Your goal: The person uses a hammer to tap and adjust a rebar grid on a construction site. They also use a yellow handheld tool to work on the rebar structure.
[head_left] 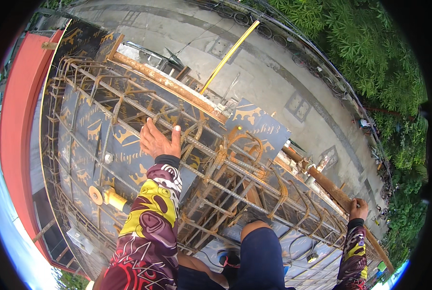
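My left hand (160,140) is spread open over the rebar cage (138,107), its fingers close to the long ribbed bars. It holds nothing; whether the fingertips touch steel I cannot tell. At the far right, my right hand (358,209) is closed around a rusty pipe (332,187) that runs along the outer edge of the formwork. A loose bundle of rusty tie wire (248,146) hangs on the cage, between my two hands. To the left of my left forearm, a yellow angle grinder (110,197) with an orange disc lies on the dark printed plywood (88,145).
Beyond the edge, a concrete pavement (274,72) lies far below. A yellow pole (230,55) sticks out over it. Another rusty pipe (162,79) lines the far edge. A red beam (25,96) stands at left, trees (341,38) at right. My knee (257,232) is beside the cage.
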`<act>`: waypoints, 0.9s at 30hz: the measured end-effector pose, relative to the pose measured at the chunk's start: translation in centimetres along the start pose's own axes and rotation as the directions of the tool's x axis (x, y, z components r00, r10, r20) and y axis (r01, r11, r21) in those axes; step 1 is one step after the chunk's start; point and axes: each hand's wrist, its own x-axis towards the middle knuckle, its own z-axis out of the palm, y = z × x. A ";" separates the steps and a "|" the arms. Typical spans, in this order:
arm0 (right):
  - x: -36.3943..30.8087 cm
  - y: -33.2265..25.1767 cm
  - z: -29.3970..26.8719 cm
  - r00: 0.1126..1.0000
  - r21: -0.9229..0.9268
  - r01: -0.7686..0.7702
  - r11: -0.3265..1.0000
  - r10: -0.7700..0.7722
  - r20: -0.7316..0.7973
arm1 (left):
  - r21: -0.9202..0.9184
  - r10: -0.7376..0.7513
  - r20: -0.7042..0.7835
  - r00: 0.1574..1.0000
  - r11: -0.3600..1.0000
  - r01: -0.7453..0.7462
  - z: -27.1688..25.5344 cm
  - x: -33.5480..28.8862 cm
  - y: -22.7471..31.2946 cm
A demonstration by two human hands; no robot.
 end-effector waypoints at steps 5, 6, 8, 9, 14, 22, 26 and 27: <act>4.1 -21.1 -0.7 0.980 0.521 0.185 0.833 -0.199 -0.030 | -0.008 0.023 0.001 1.000 1.000 -0.023 -0.1 0.0 0.4; 5.5 -25.9 0.2 0.948 0.631 0.255 0.732 -0.319 -0.013 | -0.003 0.025 0.000 1.000 1.000 -0.025 -0.2 0.0 0.2; 8.4 -35.1 2.2 0.831 0.740 0.344 0.578 -0.554 0.046 | -0.002 0.022 0.003 1.000 1.000 -0.022 -0.2 0.0 -0.2; 9.8 -38.8 3.5 0.752 0.758 0.401 0.514 -0.657 0.048 | 0.001 0.027 -0.007 1.000 1.000 -0.027 -0.4 0.0 -0.2; 15.2 -50.6 10.8 0.278 0.521 0.765 0.378 -0.924 0.263 | -0.034 0.043 -0.003 0.999 0.998 -0.044 -0.3 0.1 0.4; 13.1 -57.1 15.6 -0.081 0.286 0.937 0.201 -0.673 0.735 | -0.048 0.025 0.026 0.999 0.999 -0.024 -0.6 0.0 0.0; 13.2 -56.6 16.2 -0.182 0.338 0.938 0.078 -0.720 0.670 | -0.056 0.021 0.027 0.999 0.998 -0.020 -0.5 0.0 0.2; 13.2 -56.3 16.7 -0.213 0.350 0.936 0.029 -0.746 0.631 | -0.056 0.026 0.023 0.999 0.998 -0.024 -0.5 0.1 0.2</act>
